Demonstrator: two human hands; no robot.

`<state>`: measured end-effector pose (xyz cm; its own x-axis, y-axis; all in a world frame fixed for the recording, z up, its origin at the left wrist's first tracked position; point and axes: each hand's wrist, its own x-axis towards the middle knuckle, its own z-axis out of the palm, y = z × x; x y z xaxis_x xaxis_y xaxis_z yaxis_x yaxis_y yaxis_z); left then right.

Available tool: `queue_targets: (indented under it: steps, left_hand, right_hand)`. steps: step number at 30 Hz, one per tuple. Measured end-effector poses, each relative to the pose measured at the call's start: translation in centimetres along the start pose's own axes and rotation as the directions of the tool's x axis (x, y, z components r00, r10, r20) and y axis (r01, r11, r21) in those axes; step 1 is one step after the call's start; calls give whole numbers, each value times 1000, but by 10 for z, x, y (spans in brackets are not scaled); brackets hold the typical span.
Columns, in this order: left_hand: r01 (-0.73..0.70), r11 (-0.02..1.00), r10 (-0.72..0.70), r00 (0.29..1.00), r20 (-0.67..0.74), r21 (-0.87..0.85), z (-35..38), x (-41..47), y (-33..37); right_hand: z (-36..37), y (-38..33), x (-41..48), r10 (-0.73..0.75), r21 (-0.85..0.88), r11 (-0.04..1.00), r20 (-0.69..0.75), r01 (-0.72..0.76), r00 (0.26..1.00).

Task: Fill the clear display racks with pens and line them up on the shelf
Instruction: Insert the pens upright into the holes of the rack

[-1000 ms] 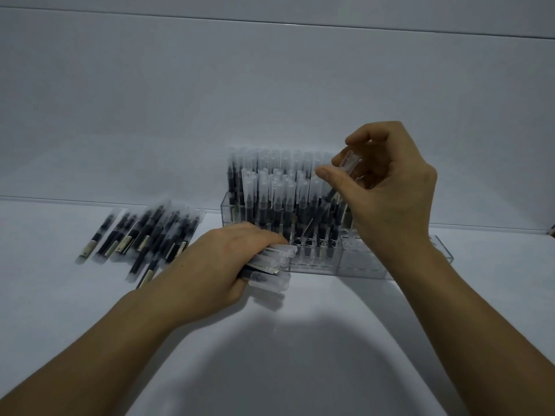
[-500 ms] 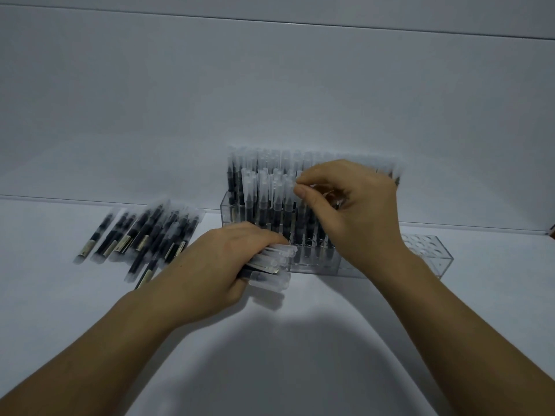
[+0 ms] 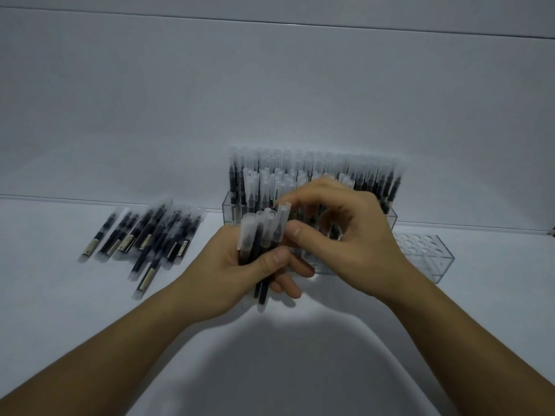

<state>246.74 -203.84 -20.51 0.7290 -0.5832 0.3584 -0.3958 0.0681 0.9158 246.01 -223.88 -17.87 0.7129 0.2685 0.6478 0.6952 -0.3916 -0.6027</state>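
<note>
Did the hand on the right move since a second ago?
Yes. The right hand dropped from above the pen tops in the rack, down and leftward, to the pens held by the left hand.

A single head-worn wide-angle view looks forward and down, close over the left hand (image 3: pixel 223 265) and right hand (image 3: pixel 356 232), facing the back wall (image 3: pixel 270 100).

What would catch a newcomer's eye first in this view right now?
The two hands meet at the centre: the left hand grips a bundle of pens upright, while the right hand pinches a single pen at its right edge. Behind them stands the clear rack, crowded with capped pens but with empty holes at its right end. Loose pens lie on the shelf to the left.
</note>
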Motion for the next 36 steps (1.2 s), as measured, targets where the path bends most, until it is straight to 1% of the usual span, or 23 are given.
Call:
queue_targets:
  steps: [5, 8, 10, 12, 13, 14, 16, 17, 19, 22, 24, 28, 30, 33, 36]
  left_hand:
    - [25, 999, -23, 998, 51, -46, 2, -1, 1]
    - [31, 997, -27, 998, 53, -76, 0, 0, -3]
    - [-11, 997, 12, 1000, 13, -71, -1, 1, -6]
    - [-61, 997, 56, 995, -84, -57, -3, 1, -8]
    - [-78, 997, 77, 989, -127, -2, -5, 1, -10]
    - [-84, 992, 98, 984, -151, 98, -7, 0, -12]
    - [-99, 936, 150, 980, -129, 337, -10, -1, -14]
    - [-110, 903, 169, 980, -107, 416, -11, -2, -14]
    - [-122, 859, 183, 980, -75, 497, -10, -2, -12]
    - [-118, 811, 184, 981, -58, 574, -9, -2, -13]
    - [-110, 760, 179, 983, -44, 640, -11, -2, -15]
    - [-125, 587, 171, 985, 28, 800, -11, -3, -15]
    - [-141, 531, 155, 986, 68, 835, -11, -3, -16]
    - [-178, 476, 151, 981, 119, 861, -7, -2, -15]
    - [-201, 448, 162, 977, 142, 871, -6, -1, -16]
  right_hand:
    - [0, 0, 0, 67, 145, 987, 45, -73, 997]
    - [0, -1, 1, 94, 248, 964, 33, -99, 995]
    - [-1, -4, 2, 122, 344, 933, -20, -107, 992]
    - [-4, -8, 4, 179, 450, 885, -92, -119, 980]
    - [-7, -9, 6, 205, 488, 864, -126, -120, 971]
    - [-10, -9, 7, 229, 518, 847, -153, -119, 961]
    - [-15, -7, 9, 265, 555, 825, -215, -106, 940]
    - [-18, -5, 9, 278, 553, 828, -256, -96, 926]
    - [-22, -4, 10, 294, 522, 849, -330, -86, 897]
    - [-25, -3, 11, 316, 467, 876, -375, -117, 871]
    - [-27, -1, 11, 314, 427, 895, -404, -126, 859]
    - [-27, 2, 11, 249, 294, 949, -470, -115, 847]
    - [-27, 3, 10, 227, 261, 959, -484, -108, 845]
    - [-26, 6, 11, 171, 173, 980, -511, -95, 843]
    - [-23, 9, 11, 167, 153, 983, -518, -102, 839]
